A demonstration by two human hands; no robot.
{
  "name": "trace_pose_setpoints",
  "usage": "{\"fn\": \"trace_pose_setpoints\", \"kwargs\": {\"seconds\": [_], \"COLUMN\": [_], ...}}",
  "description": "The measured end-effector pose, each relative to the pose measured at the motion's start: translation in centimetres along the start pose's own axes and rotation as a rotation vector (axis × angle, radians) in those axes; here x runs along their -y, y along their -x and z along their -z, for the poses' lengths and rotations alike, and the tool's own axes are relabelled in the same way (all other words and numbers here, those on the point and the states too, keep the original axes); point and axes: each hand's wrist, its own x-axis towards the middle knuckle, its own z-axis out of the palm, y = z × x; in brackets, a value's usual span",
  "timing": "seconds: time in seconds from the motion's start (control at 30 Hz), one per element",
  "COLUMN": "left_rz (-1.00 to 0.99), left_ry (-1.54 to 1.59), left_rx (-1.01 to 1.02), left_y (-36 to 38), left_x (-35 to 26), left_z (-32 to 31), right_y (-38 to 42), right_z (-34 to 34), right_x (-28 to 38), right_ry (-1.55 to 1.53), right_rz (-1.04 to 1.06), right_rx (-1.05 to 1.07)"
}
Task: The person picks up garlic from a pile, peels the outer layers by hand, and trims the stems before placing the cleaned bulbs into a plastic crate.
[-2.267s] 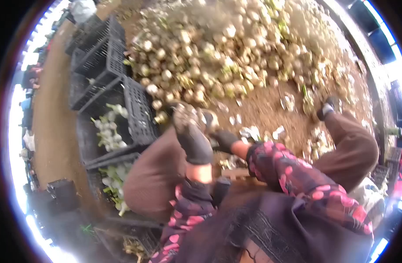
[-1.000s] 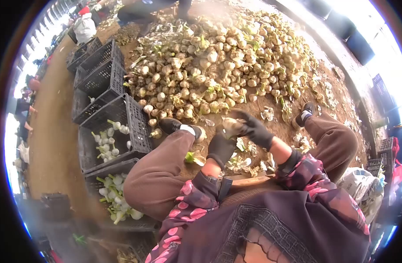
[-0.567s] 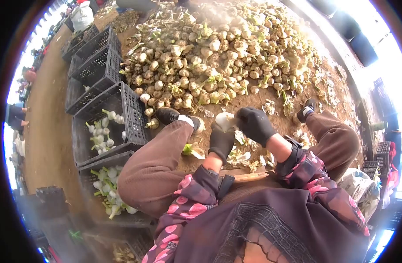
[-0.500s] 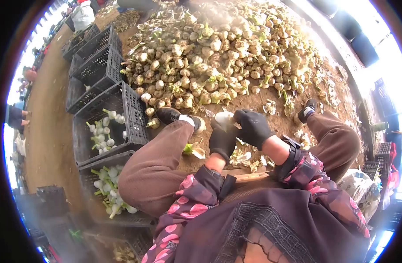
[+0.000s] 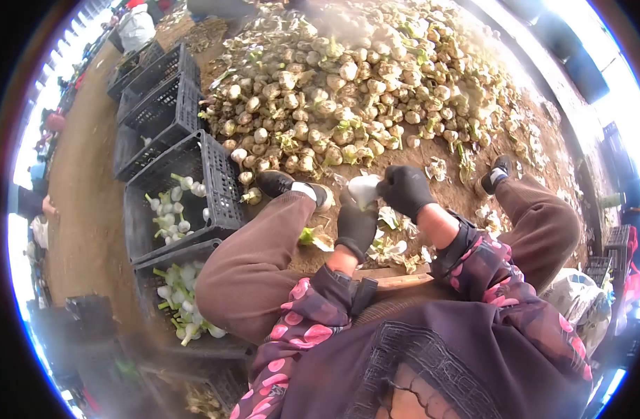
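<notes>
In front of me, between my knees, a white garlic bulb (image 5: 364, 187) rests at the top of my left hand (image 5: 356, 225), whose black-gloved fingers are wrapped round it from below. My right hand (image 5: 406, 191), gloved in black too, is closed with its fingertips pinched at the bulb's right side. Part of the bulb is covered by the gloves. Below the hands, leaves and papery garlic skins (image 5: 386, 250) litter the ground. A large heap of untrimmed garlic (image 5: 348, 91) lies beyond my feet.
Black crates line my left side; one crate (image 5: 226, 183) and the one nearer me hold cleaned bulbs with green stems (image 5: 187, 300). A flat piece of wood (image 5: 404, 281) lies between my thighs. A whitish sack (image 5: 575, 300) sits at my right. A person's hand (image 5: 49, 206) shows far left.
My right hand has drawn slightly up and to the right, and more white shows between the hands. The whole view has shifted a little.
</notes>
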Motion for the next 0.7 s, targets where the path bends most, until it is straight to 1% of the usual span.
{"fn": "trace_pose_setpoints", "kwargs": {"seconds": [0.03, 0.07, 0.1, 0.13, 0.17, 0.2, 0.23, 0.3, 0.33, 0.37, 0.4, 0.43, 0.5, 0.53, 0.57, 0.6, 0.63, 0.67, 0.7], "left_rz": [-0.058, -0.109, 0.150, 0.108, 0.062, 0.072, 0.083, 0.108, -0.117, -0.335, -0.389, -0.383, -0.192, -0.143, -0.146, -0.111, -0.072, -0.147, -0.147], "left_ry": [0.294, 0.355, 0.555, 0.653, 0.749, 0.769, 0.791, 0.769, 0.571, 0.371, 0.235, 0.236, 0.637, 0.815, 0.815, 0.709, 0.603, 0.496, 0.488], "left_rx": [0.009, 0.001, 0.233, 0.357, 0.479, 0.534, 0.585, 0.570, 0.493, 0.408, 0.412, 0.407, 0.358, 0.368, 0.353, 0.363, 0.375, 0.312, 0.301], "left_y": [-0.3, -0.2, 0.8, 0.7, 0.8, 1.0, 1.2, 0.6, 0.4, 0.2, -0.1, 0.0, 0.2, 0.3, 0.2, 0.1, 0.2, -0.5, -1.5], "left_x": [0.7, 0.6, -2.5, -2.4, -2.4, -2.7, -3.1, -2.0, -1.5, -0.9, -0.4, -0.7, -1.3, -1.4, -1.5, -1.6, -1.5, 0.6, 3.3], "left_z": [-0.6, -0.7, 0.7, 0.8, 0.9, 1.0, 1.1, 0.7, 0.7, 0.8, 0.9, 1.0, 0.7, 0.3, 0.6, 0.9, 1.1, 0.6, 0.0], "right_y": [-0.4, -0.6, -0.9, -1.2, -1.7, -2.3, -2.7, -3.2, -3.7, -4.3, -4.2, -4.1, -3.8, -3.9, -4.1, -2.4, -2.8, -3.4, -4.2], "right_z": [0.0, -0.8, -1.8, -2.5, -3.1, -3.4, -2.8, -1.7, -1.0, -0.2, 0.6, 1.1, 2.3, 3.1, 3.6, 6.4, 6.9, 7.5, 8.2], "right_x": [-1.7, -3.6, -5.3, -6.2, -6.5, -6.8, -6.4, -5.6, -3.5, -1.5, -1.0, -0.8, -0.5, -1.3, -1.4, 3.6, 2.4, 1.2, -0.3], "right_ry": [-0.201, -0.295, -0.390, -0.385, -0.464, -0.543, -0.542, -0.224, -1.012, -1.766, -1.771, -1.775, -1.832, -1.987, -2.124, -1.980, -1.935, -1.857, -1.777], "right_rz": [-0.096, -0.147, -0.198, -0.208, -0.258, -0.302, -0.300, 0.292, -0.083, -0.668, -0.586, -0.506, -0.530, -0.370, -0.200, -0.344, -0.064, -0.048, -0.026], "right_rx": [0.083, 0.068, 0.052, 0.041, -0.032, -0.106, -0.114, -0.179, 0.137, 0.094, 0.142, 0.191, 0.178, 0.376, 0.586, 0.089, 0.213, 0.356, 0.490]}}
